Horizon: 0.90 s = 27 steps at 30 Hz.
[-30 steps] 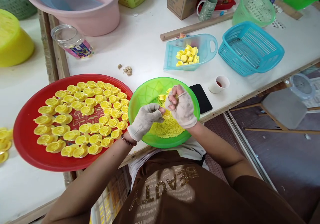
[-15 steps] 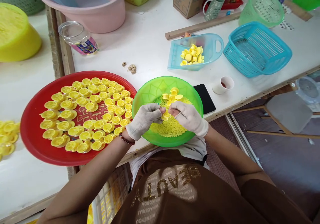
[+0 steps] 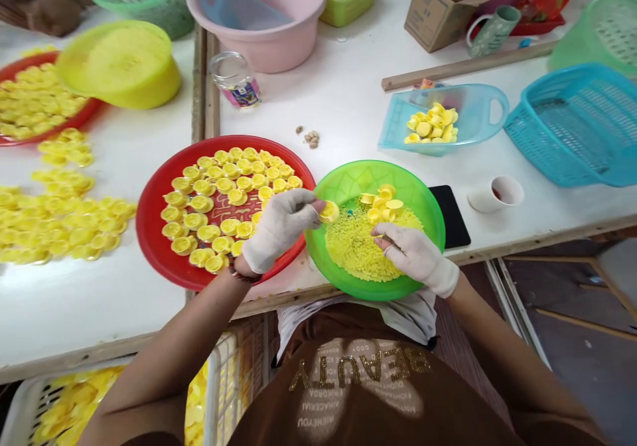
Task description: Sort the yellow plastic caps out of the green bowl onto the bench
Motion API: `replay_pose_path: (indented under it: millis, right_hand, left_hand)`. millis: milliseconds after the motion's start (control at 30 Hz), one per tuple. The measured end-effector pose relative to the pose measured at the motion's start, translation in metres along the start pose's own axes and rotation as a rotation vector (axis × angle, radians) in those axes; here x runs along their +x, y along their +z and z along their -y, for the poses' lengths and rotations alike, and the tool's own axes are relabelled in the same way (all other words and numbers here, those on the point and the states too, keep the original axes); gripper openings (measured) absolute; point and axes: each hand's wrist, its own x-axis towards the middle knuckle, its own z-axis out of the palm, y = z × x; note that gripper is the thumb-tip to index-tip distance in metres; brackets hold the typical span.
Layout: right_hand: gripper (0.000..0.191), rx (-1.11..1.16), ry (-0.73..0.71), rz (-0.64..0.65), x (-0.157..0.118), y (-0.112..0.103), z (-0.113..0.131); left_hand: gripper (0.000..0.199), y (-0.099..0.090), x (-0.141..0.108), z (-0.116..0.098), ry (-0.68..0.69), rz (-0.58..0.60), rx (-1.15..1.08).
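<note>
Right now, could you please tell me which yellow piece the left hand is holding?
The single yellow piece pinched by the left hand, at the left side of the green bowl; the pieces in the nearby red tray lie unheld.

Before me stands a bowl [image 3: 343, 182] of pellets [image 3: 368, 257]; left of it, a tray [image 3: 150, 233] bearing cup pieces [image 3: 193, 222]; right of it, a slab [image 3: 452, 215], then a drinking cup [image 3: 480, 200]. Behind the bowl lies a scoop [image 3: 478, 117] holding loose pieces [image 3: 424, 129], a basket [image 3: 550, 148] to its right.
</note>
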Motion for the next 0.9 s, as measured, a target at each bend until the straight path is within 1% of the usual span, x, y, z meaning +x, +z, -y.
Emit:
replay_pose_path:
  millis: [67, 133, 167, 200, 267, 367, 467, 600, 700, 767, 800, 867, 900]
  right_hand:
    - [0.023, -0.089, -0.041, 0.044, 0.001, 0.005, -0.004]
    - [0.024, -0.15, -0.075, 0.038, 0.002, 0.008, -0.006]
    - [0.024, -0.165, -0.084, 0.033, 0.003, 0.009, -0.006]
    - [0.025, -0.169, -0.088, 0.033, 0.005, 0.01, -0.005]
    - [0.026, -0.165, -0.095, 0.046, 0.007, 0.01, -0.003]
    - [0.027, -0.156, -0.124, 0.081, 0.009, 0.011, 0.0]
    - [0.027, -0.139, -0.149, 0.134, 0.012, 0.014, 0.001]
    - [0.029, -0.217, -0.179, 0.312, 0.022, 0.022, 0.009]
    - [0.027, -0.339, -0.195, 0.446, 0.031, 0.03, 0.021]
    - [0.025, -0.433, -0.163, 0.485, 0.034, 0.035, 0.029]
    - [0.027, -0.466, -0.135, 0.498, 0.034, 0.038, 0.032]
    - [0.03, -0.481, -0.073, 0.527, 0.033, 0.042, 0.036]
    - [0.031, -0.462, -0.045, 0.55, 0.032, 0.044, 0.036]
  left_hand:
    - [0.025, -0.037, -0.003, 0.005, 0.027, -0.2, 0.206]
    - [0.025, -0.073, -0.002, 0.016, 0.028, -0.406, 0.478]
    - [0.025, -0.088, -0.001, 0.024, 0.027, -0.478, 0.606]
    - [0.025, -0.099, 0.001, 0.032, 0.029, -0.519, 0.715]
    - [0.024, -0.112, 0.006, 0.047, 0.039, -0.52, 0.878]
    - [0.025, -0.112, 0.015, 0.063, 0.028, -0.477, 1.06]
    - [0.027, -0.106, 0.023, 0.07, -0.019, -0.46, 1.155]
    - [0.027, -0.105, 0.035, 0.073, -0.006, -0.439, 1.198]
    - [0.026, -0.105, 0.041, 0.075, 0.013, -0.385, 1.222]
    - [0.027, -0.101, 0.042, 0.072, 0.03, -0.366, 1.23]
    - [0.03, -0.098, 0.042, 0.067, 0.058, -0.378, 1.226]
    - [0.037, -0.084, 0.039, 0.054, 0.17, -0.421, 1.178]
    - [0.039, -0.073, 0.038, 0.045, 0.25, -0.428, 1.132]
